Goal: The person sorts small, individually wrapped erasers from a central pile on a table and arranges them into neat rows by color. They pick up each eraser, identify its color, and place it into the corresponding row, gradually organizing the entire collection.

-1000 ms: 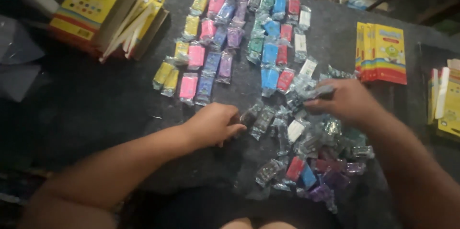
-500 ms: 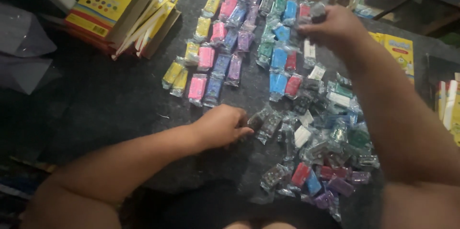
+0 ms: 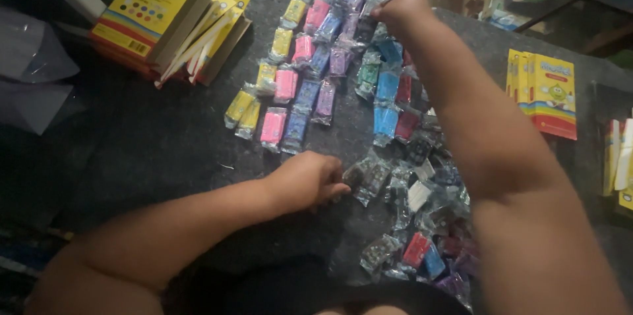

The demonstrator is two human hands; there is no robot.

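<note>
Just beside the left hand [image 3: 308,182] lie dark wrapped blocks [image 3: 366,176].

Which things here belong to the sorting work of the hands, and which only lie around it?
In use:
- right hand, at the far end of the colour rows
- left hand, resting beside the unsorted heap
- dark wrapped pieces near the left fingertips

Lying about:
- yellow boxes, far left
- flat yellow packs, right
- clear plastic, left edge
</note>
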